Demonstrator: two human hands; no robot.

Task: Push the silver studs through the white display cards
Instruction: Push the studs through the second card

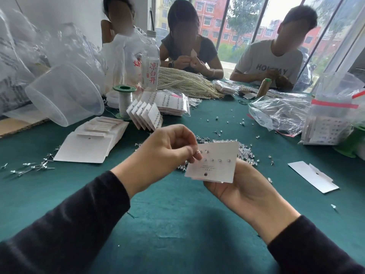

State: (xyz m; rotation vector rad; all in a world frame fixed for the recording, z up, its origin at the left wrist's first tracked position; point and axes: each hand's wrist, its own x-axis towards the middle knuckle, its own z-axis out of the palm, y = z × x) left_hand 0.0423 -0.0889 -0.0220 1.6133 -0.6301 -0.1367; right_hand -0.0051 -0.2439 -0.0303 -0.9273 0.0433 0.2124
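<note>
My right hand [243, 188] grips the white display card [219, 169] from beneath. My left hand [167, 153] pinches a silver stud [198, 152] in narrow fingers at the card's top-left corner. Loose studs [245, 152] lie on the counter [177, 214] just behind the card.

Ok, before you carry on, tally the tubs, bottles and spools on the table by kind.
Clear plastic tub: 1
Water bottle: 1
Green-ended thread spool: 1
Gold thread spool: 1
Total: 4
Not counted: the green object at the right edge, since the frame cuts it off and I cannot tell what it is.
</note>
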